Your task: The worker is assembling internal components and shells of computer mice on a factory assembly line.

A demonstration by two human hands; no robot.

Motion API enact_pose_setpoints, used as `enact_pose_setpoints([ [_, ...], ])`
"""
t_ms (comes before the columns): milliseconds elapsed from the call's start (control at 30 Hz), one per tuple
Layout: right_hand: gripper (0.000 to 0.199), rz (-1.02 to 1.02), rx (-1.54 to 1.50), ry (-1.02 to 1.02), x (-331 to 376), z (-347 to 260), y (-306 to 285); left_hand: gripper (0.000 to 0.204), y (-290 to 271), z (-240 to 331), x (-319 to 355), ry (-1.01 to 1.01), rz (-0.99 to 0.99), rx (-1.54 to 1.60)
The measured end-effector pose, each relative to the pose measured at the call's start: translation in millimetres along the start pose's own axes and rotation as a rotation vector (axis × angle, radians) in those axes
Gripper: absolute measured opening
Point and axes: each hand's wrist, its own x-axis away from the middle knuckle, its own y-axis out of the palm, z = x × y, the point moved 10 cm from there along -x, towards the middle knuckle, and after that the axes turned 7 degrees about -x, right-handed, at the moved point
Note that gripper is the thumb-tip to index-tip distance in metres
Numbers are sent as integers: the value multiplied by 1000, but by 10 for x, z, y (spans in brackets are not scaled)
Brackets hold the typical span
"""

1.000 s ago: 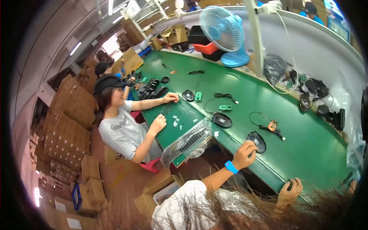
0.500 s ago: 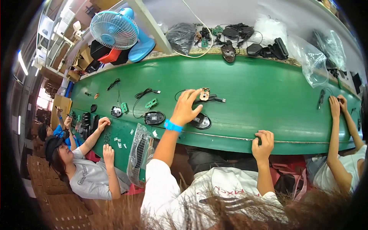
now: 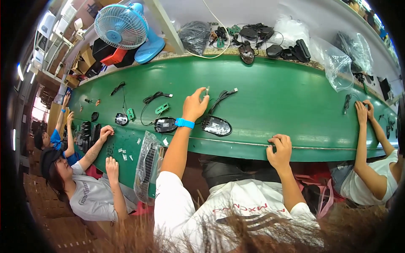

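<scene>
My left hand (image 3: 195, 106), with a blue band at the wrist, is raised over the green work surface. Its thumb and fingertips pinch a small circuit board (image 3: 207, 90), seen nearly edge-on. Just below and to the right lies an opened black computer mouse shell (image 3: 216, 126). A black cable (image 3: 222, 99) with a plug runs along the surface behind that shell. Further right, my right hand (image 3: 280, 151) rests at the near edge with fingers curled in. Whether anything is inside those fingers is hidden.
Leftward lie another mouse shell (image 3: 165, 125), a green circuit board (image 3: 162, 108) and a bagged dark part (image 3: 147, 162). A blue fan (image 3: 121, 26) stands at the back left. Mice and plastic bags (image 3: 291, 31) line the back ledge. Co-workers sit on both sides.
The circuit board has turned from face-on to nearly edge-on in my left hand. That hand has drawn away from the mouse shell, which now shows fully. The whole view has shifted slightly.
</scene>
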Motion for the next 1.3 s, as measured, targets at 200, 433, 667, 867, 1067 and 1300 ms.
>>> enact_pose_setpoints([
  [200,21,-135,-111,-109,-204,-325,400,49,26,-391,327,-335,68,758],
  [433,29,-316,-267,-246,-661,-810,974,48,-29,-345,576,-328,102,893],
  [667,29,-364,-297,-246,-871,-866,1140,40,-135,-684,408,-277,142,340],
  [867,31,-380,-330,-184,-858,-736,1048,37,65,-782,303,-449,16,580],
  [1067,32,-340,-356,-191,-877,-611,914,32,47,-409,229,-416,16,290],
  [1300,33,-375,-407,-100,-845,-491,843,24,59,-172,125,-243,31,363],
])
